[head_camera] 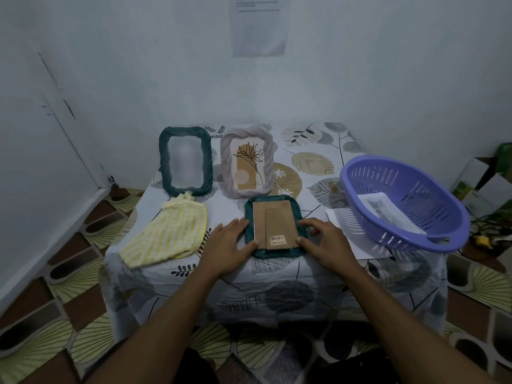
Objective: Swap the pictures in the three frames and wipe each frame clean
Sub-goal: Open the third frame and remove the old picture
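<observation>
A teal frame (pixel 300 217) lies face down on the table, its brown cardboard back (pixel 274 220) up. My left hand (pixel 227 245) rests at its left edge with straight fingers, thumb on the lower left corner of the back. My right hand (pixel 324 242) touches the frame's right edge, fingers bent, thumb at the back's lower right corner. A dark green frame (pixel 163 162) stands at the back left with a blurred picture. Next to it stands a lilac frame (pixel 227 162) holding a flower drawing. A yellow striped cloth (pixel 169 234) lies left of my hands.
A purple plastic basket (pixel 415 184) sits tilted at the table's right, with a cat picture (pixel 385 212) inside and white paper (pixel 336 217) under it. The table (pixel 304 273) has a leaf-print cover. Walls close in behind and left; boxes and clutter stand on the floor at right.
</observation>
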The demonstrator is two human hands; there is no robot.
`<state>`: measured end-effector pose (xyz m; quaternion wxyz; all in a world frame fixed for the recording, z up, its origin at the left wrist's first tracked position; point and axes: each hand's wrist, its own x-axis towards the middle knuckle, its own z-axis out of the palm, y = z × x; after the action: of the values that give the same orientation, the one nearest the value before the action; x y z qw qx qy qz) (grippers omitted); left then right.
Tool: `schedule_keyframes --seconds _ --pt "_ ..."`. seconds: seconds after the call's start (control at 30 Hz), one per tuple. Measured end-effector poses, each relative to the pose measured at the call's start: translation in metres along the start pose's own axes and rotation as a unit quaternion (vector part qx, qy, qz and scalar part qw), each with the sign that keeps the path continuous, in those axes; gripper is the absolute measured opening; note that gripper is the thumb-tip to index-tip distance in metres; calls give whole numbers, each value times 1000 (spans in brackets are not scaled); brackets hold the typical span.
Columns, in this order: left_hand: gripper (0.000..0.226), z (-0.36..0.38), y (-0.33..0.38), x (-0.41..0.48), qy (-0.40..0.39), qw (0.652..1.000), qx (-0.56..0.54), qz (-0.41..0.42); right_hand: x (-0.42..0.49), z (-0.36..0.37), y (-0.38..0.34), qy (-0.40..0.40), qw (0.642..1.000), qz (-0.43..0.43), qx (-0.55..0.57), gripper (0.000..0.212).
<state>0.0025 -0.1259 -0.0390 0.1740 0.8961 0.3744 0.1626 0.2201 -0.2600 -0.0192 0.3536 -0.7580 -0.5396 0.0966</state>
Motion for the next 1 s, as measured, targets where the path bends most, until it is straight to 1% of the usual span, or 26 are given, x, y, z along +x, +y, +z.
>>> schedule_keyframes --seconds 0.13,0.27,0.4,0.53,0.67,0.83,1.0 --pt "97 1 1 -1 8 1000 9 -2 -2 2 1 11 1000 -13 -2 38" --pt "96 0 1 -1 -5 1000 5 -6 -3 5 1 6 1000 -27 -4 42" --pt "80 0 1 1 -11 1000 0 -8 -3 6 -1 10 999 -30 -17 42" --pt "84 -1 2 -1 -20 1000 3 -7 -4 6 -3 11 999 -36 -25 38" --pt "74 -1 2 0 -23 1000 16 -6 -5 7 -4 15 999 -43 -29 35" --pt "70 -4 4 -2 -26 1000 13 5 -4 7 -3 17 998 -50 -32 34" --pt "71 -1 0 -2 -31 999 37 11 -3 8 -1 14 998 -52 -26 31"
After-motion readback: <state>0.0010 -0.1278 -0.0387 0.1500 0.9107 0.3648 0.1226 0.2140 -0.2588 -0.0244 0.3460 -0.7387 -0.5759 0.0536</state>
